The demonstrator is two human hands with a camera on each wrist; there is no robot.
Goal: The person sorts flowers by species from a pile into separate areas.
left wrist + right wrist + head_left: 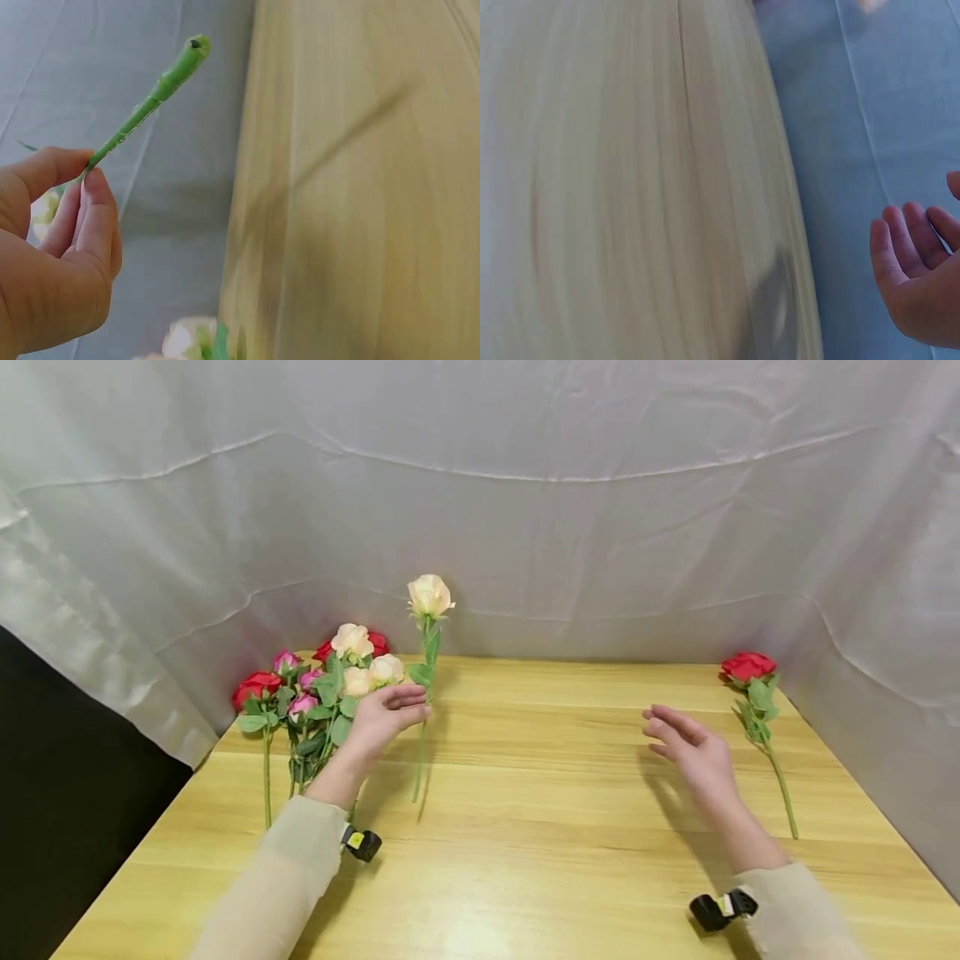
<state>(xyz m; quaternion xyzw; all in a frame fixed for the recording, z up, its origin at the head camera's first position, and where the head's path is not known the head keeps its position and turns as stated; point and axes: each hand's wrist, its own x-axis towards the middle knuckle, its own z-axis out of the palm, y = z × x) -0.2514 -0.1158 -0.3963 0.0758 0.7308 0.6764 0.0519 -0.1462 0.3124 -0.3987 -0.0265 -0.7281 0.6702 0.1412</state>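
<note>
My left hand [384, 718] pinches the stem of a cream artificial rose [430, 597] between thumb and fingertips. The bloom points up and the stem hangs below my fingers, over the table. In the left wrist view the green stem's cut end [196, 45] sticks out past the left hand [67, 240]. My right hand [693, 756] hovers over the right half of the table with relaxed, slightly bent fingers and holds nothing. A red rose [748, 667] lies to its right, stem toward the front. The right wrist view shows the same hand [922, 277] with bare fingers.
Beside my left forearm lies a bunch of roses: cream blooms [352, 642], pink blooms [302, 705] and red blooms [257, 687]. The wooden table [525, 827] ends at a grey curtain [525, 543] at the back and right. A dark gap [67, 785] borders its left edge.
</note>
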